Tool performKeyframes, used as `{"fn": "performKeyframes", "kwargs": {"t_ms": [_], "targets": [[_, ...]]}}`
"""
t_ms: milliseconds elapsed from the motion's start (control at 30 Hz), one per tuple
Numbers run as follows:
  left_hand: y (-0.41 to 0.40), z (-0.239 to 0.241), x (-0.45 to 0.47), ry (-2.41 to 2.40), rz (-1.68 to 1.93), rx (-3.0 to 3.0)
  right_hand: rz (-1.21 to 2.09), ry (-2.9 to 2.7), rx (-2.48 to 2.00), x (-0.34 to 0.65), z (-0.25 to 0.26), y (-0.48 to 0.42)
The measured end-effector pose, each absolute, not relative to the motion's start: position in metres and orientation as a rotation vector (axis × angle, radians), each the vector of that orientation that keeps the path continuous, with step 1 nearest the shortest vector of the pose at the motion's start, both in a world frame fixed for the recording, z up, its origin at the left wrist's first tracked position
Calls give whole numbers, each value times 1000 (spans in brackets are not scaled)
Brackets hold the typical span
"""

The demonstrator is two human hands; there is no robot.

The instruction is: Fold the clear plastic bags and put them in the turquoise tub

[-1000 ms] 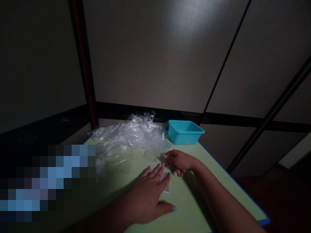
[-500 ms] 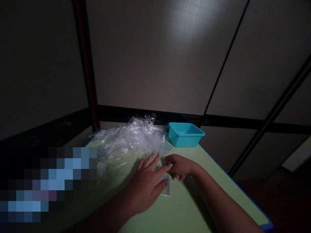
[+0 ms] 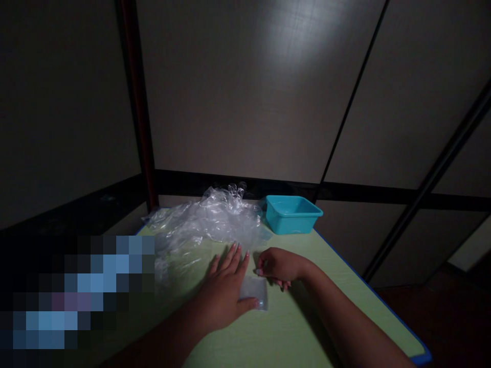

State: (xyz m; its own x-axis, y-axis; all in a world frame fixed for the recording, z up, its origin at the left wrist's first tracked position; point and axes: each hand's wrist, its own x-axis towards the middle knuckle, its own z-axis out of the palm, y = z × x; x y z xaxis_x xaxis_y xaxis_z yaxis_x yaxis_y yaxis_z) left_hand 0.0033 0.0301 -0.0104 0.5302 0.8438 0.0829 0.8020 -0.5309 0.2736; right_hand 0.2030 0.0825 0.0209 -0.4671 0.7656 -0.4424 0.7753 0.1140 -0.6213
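Observation:
A small folded square of clear plastic lies on the light green table. My left hand rests flat with fingers spread, its thumb on the square's lower part and its palm over the left side. Beside the square's upper right edge, my right hand is closed, thumb against the curled index finger. Whatever that pinch holds, if anything, is too small to make out. A loose heap of crinkled clear plastic, with glove-like finger shapes at its top, lies beyond my left hand.
At the table's far right edge stands a turquoise plastic basin. Dark-trimmed panels rise directly behind the table. The table's blue edge runs along the right. A blurred-out patch hides the lower left.
My left hand has shifted slightly left, with its index finger drawing away from my right hand. More of the folded plastic square shows. My right hand stays nearly in place.

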Motion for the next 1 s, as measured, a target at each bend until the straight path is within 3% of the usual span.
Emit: {"fn": "performKeyframes", "kwargs": {"t_ms": [500, 700, 1000], "targets": [[38, -16, 3, 1325, 424, 2480, -1425, 2288, 1483, 206, 21, 83], [49, -14, 9, 1056, 1074, 1691, -1463, 2442, 1550, 210, 23, 85], [49, -2, 10, 854, 1027, 1230, -1539, 2602, 1657, 208, 29, 83]]}}
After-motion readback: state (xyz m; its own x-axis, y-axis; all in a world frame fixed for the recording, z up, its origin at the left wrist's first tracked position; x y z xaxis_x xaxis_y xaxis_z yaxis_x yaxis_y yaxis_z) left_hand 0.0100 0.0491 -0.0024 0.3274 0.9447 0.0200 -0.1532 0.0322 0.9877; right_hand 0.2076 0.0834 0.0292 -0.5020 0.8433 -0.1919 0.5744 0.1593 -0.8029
